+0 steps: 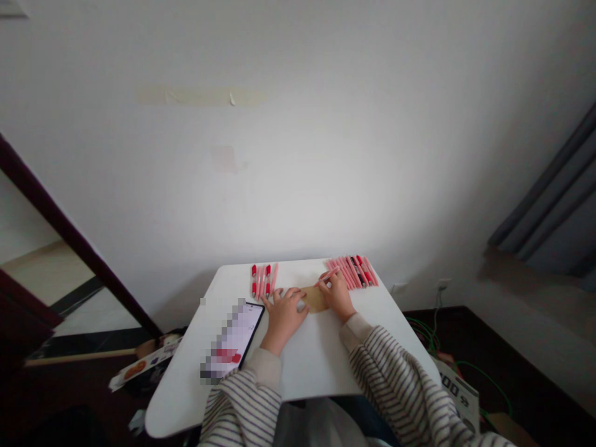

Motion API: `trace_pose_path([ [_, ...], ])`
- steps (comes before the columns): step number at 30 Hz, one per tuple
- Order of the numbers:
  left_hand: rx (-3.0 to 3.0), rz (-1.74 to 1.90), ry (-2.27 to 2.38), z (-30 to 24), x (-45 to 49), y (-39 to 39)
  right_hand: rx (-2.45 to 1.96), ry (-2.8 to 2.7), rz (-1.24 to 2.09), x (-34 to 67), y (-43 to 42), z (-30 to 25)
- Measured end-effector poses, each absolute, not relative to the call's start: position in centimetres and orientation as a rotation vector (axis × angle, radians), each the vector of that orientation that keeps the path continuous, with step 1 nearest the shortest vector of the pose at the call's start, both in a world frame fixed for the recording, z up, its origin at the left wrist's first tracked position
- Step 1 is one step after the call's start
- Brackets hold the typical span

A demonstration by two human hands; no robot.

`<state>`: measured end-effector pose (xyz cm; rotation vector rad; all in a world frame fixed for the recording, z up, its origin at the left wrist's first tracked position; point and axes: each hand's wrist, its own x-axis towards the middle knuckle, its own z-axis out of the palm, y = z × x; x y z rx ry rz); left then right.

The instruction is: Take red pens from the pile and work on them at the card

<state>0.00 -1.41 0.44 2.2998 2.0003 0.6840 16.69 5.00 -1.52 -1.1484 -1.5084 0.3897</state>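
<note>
My left hand (285,315) rests on the white table with its fingers spread. Its fingertips touch the left edge of a small tan piece of paper (317,302). Over the right side of that paper, my right hand (339,295) is closed around a pink pen (328,274) in a writing grip; the pen's tip is too small to make out. Just beyond my left hand lies a short row of red and pink pens (263,282). A larger row of pink, red and black pens (361,271) lies past my right hand.
A phone (249,332), partly blurred out, lies left of my left forearm on the white table (311,366). The wall (298,186) stands behind the table's far edge. Green cables (431,335) and a printed box (459,391) are on the floor at right.
</note>
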Motion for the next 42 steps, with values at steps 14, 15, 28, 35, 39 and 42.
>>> trace_pose_path([
  [14, 2.206, 0.744, 2.238, -0.6, 0.1, 1.8, -0.951, -1.170, 0.742, 17.2, 4.7, -1.8],
  [15, 2.205, 0.752, 2.246, -0.7, 0.1, 2.0, -0.897, -1.105, 0.842, 17.1, 4.7, -1.7],
  [28, 2.248, 0.911, 2.234, -1.2, -0.1, 1.7, -0.333, -0.555, 1.716, 17.7, 3.0, 0.6],
  [35, 2.260, 0.940, 2.221, -1.2, 0.1, 1.3, -0.368, -0.555, 1.719, 18.0, 2.4, 1.1],
  [39, 2.274, 0.951, 2.198, -1.3, 0.2, 1.2, -0.403, -0.577, 1.706, 17.8, 2.7, 1.1],
  [42, 2.267, 0.957, 2.189, -1.3, 0.2, 1.2, -0.422, -0.598, 1.695, 17.6, 3.1, 0.8],
])
